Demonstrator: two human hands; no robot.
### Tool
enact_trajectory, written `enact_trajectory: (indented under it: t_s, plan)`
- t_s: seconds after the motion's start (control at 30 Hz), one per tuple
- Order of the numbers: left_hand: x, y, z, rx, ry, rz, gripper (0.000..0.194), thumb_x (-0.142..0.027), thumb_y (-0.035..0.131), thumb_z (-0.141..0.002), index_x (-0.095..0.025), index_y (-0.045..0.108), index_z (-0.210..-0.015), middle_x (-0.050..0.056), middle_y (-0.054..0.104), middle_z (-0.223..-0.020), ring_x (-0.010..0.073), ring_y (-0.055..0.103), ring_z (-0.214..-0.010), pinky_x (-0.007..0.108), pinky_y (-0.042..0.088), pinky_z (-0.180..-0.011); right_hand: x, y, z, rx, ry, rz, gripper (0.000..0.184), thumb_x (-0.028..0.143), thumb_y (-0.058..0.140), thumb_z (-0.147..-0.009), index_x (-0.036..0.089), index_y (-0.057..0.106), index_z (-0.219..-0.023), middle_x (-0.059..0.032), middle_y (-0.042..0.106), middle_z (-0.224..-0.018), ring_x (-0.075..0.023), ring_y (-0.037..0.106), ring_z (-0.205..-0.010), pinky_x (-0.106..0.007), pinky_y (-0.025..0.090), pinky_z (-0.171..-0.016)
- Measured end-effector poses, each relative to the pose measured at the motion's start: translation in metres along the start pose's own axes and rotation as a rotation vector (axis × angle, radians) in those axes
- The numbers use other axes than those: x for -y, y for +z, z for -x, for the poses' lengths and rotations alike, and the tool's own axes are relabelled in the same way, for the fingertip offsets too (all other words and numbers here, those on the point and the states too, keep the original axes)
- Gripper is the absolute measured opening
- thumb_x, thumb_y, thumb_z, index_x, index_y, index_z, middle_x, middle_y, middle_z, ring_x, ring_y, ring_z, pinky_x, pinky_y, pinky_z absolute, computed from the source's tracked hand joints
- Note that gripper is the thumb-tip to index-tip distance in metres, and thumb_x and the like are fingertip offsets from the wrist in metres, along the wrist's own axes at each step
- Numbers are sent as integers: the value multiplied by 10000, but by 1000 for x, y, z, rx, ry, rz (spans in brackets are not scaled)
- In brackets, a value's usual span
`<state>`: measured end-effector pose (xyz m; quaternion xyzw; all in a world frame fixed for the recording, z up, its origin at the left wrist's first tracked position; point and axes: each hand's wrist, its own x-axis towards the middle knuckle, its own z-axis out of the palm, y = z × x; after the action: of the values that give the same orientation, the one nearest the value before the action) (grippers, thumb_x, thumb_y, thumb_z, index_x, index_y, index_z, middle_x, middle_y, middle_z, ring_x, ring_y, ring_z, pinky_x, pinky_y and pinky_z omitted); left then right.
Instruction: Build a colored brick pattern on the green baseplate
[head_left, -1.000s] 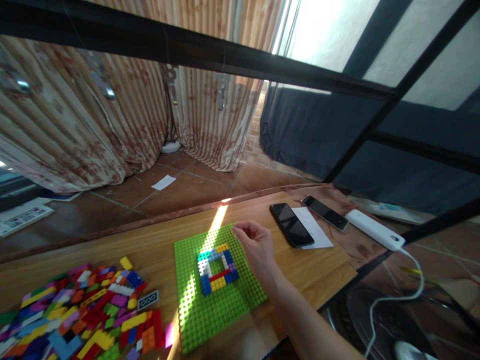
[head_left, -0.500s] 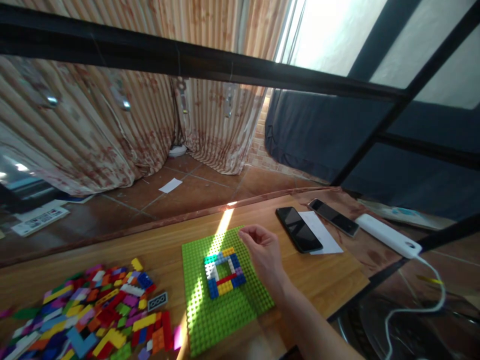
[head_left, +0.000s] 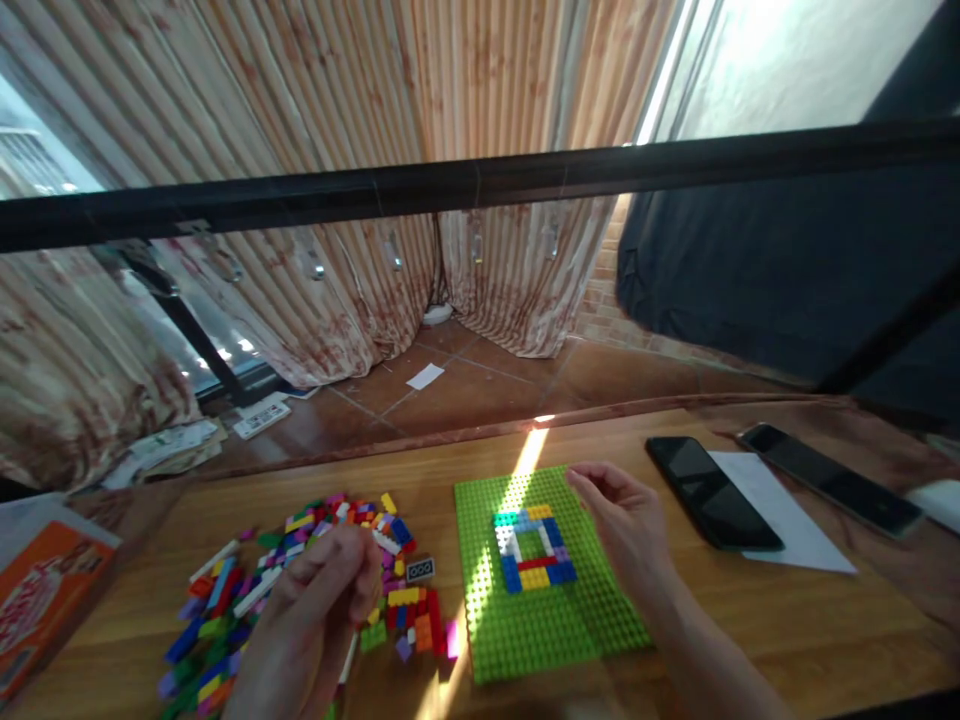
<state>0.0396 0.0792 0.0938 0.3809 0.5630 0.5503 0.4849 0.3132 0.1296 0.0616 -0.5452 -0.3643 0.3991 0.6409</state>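
My left hand [head_left: 315,610] is raised in front of the heap of loose toy bricks [head_left: 401,597], fingers curled together; what they hold, if anything, is hidden. Over the right edge of the green studded baseplate [head_left: 525,640] is my right hand [head_left: 626,515], thumb and fingers pinched. Nothing I can make out shows between them. A square ring of bricks [head_left: 534,577] in blue, yellow, red, white and teal sits on the baseplate, with green studs visible in its middle. A grey brick [head_left: 420,570] lies apart between heap and baseplate.
Right of the baseplate lie a black phone [head_left: 712,495], a white paper [head_left: 802,535] and a second phone [head_left: 832,480]. An orange package [head_left: 49,590] is at the far left. A dark rail [head_left: 450,185] crosses beyond the wooden table [head_left: 360,480].
My left hand has come into view over the brick heap. The view has swung left, so everything sits further right. My right hand stays pinched beside the brick ring, which looks the same.
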Motion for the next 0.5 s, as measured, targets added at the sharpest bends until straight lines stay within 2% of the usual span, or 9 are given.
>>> enact_trajectory:
  t_s: [0.07,0.13,0.33,0.43,0.5]
  plan:
    - [5,9,-12,63,-23,-63,340,-412,671,-737,-143,529,-585,-44,463,-536,63,392,-499,179,338,-469,-1,0,-1,6,-13,26,198,361,722,-677,174,688,-731,-13,660,-641,-125,557,-576,-228,429,-503]
    - [11,14,-19,73,-12,-150,372,-431,630,-753,-156,484,-548,-54,418,-504,65,356,-494,177,309,-478,-2,1,-1,6,-29,62,207,372,718,-677,173,687,-726,-12,653,-628,-126,556,-572,-229,431,-500]
    - [23,3,-24,14,64,-430,310,-454,550,-762,-183,506,-619,-54,421,-522,93,363,-485,201,280,-477,-5,4,2,24,-71,155,222,399,695,-689,179,676,-713,-25,663,-648,-146,572,-591,-250,451,-521]
    - [23,-5,-25,-35,150,-665,285,-410,507,-793,-188,511,-615,-44,442,-529,108,399,-511,214,275,-499,-10,10,13,108,-169,295,204,393,628,-770,193,666,-761,-28,663,-694,-157,582,-622,-270,457,-562]
    - [20,-9,-25,-47,186,-779,278,-378,480,-811,-190,512,-609,-41,456,-524,115,412,-516,223,270,-510,-13,16,26,243,-301,486,179,363,574,-825,211,659,-780,-28,664,-735,-159,585,-643,-278,456,-588]
